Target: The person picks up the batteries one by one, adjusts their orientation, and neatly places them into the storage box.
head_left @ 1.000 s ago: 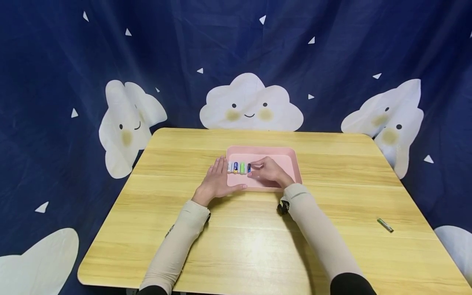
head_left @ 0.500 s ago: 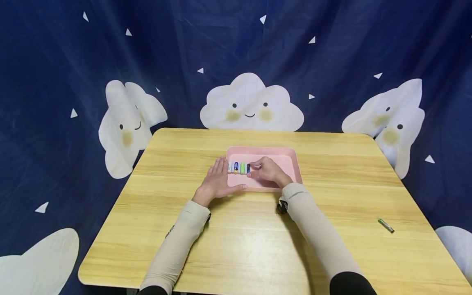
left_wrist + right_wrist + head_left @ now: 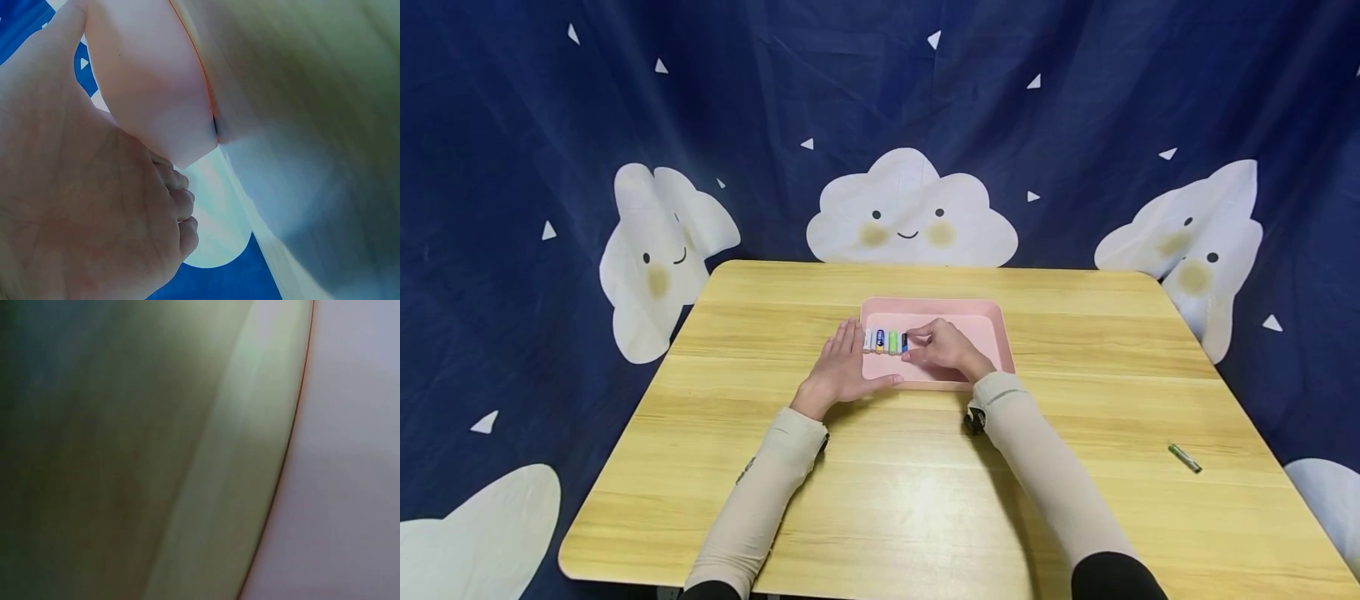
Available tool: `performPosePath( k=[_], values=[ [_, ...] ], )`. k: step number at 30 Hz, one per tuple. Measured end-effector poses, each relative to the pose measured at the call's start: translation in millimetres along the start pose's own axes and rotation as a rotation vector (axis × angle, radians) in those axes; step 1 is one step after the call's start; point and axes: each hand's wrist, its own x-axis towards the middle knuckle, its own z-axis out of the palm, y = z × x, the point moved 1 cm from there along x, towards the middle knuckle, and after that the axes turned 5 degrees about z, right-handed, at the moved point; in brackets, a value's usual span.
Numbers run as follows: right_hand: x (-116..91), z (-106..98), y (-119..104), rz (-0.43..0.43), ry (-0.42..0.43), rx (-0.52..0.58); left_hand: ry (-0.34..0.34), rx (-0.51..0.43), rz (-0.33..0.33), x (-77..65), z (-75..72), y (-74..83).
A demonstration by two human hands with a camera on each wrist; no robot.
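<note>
A pink tray (image 3: 988, 325) lies on the table with a row of several batteries along its left part. Among them are a white battery (image 3: 868, 341), a blue one (image 3: 880, 341) and a green battery (image 3: 892, 342). At the row's right end, my right hand (image 3: 949, 346) pinches a dark blue battery (image 3: 905, 342) between thumb and fingers, close beside its neighbour. My left hand (image 3: 841, 368) lies along the tray's left side, fingers straight, thumb reaching along the front rim. In the left wrist view the left hand (image 3: 87, 194) overlaps the tray wall (image 3: 150, 87). The right wrist view shows no hand.
A thin green and silver battery (image 3: 1184, 458) lies alone on the right of the wooden table (image 3: 895, 517). A dark blue curtain (image 3: 880, 75) with white clouds hangs behind the table's far edge.
My right hand has shifted slightly left, bringing the dark blue battery nearer the green one. The left hand stays where it was against the tray.
</note>
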Motion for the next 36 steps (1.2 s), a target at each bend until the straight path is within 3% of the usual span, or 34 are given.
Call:
performPosePath(
  k=[10,16,20,26,36],
  values=[
    [-4,-7,-5,-0.027,0.027,0.063,0.011,-0.011,0.005,-2.8,-2.5,1.2],
    [-14,-17,-10,0.014,0.081,0.072,0.018,-0.01,0.004,-3.0,-1.7,0.4],
    [-26,-29,-7,0.015,0.148,0.044,0.007,0.0,0.0,-2.2,-0.9,0.3],
    [-46,-53,2,-0.076,0.234,0.048,0.005,-0.004,-0.002,-1.5,-2.2,1.0],
    [-87,-94,30,0.005,0.284,-0.012,-0.001,0.006,-0.005,-2.8,-2.3,1.7]
  ],
)
